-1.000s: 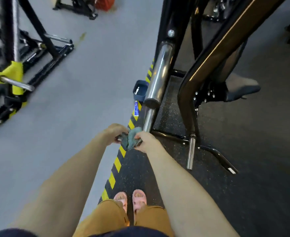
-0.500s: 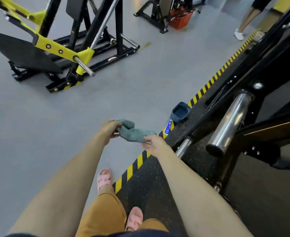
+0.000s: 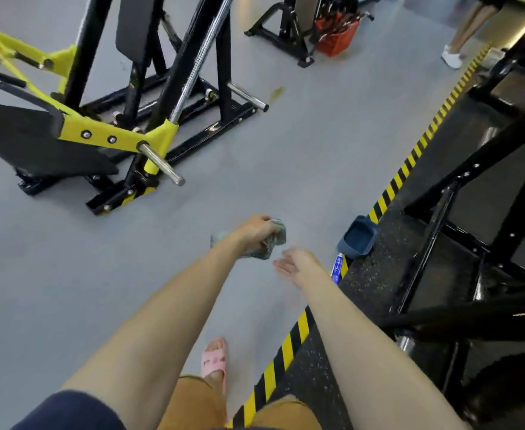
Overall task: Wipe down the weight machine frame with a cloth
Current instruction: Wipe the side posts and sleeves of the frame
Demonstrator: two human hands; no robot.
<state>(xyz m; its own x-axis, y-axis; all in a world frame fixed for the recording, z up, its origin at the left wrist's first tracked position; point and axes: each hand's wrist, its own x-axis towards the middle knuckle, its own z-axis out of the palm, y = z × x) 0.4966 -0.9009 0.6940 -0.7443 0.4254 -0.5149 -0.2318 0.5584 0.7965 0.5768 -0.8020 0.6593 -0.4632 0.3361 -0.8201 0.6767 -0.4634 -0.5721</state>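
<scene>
The left grip (image 3: 252, 232) alone now clutches the bunched cloth (image 3: 274, 246), held over the grey floor (image 3: 301, 187). The right grip (image 3: 295, 264) has let go and hangs with fingers spread, clear of the black frame (image 3: 490, 156), so wiping there seems paused.

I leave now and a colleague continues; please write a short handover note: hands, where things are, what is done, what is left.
Left hand grips the crumpled cloth over the grey floor, touching no machine.
Right hand is open and holds nothing.
The black machine frame stands to the right on the dark mat; a blue tub and a tube lie at the mat's edge.
Done: how much is wiped cannot be told.
Left: bring the cloth to the frame and wipe.
</scene>
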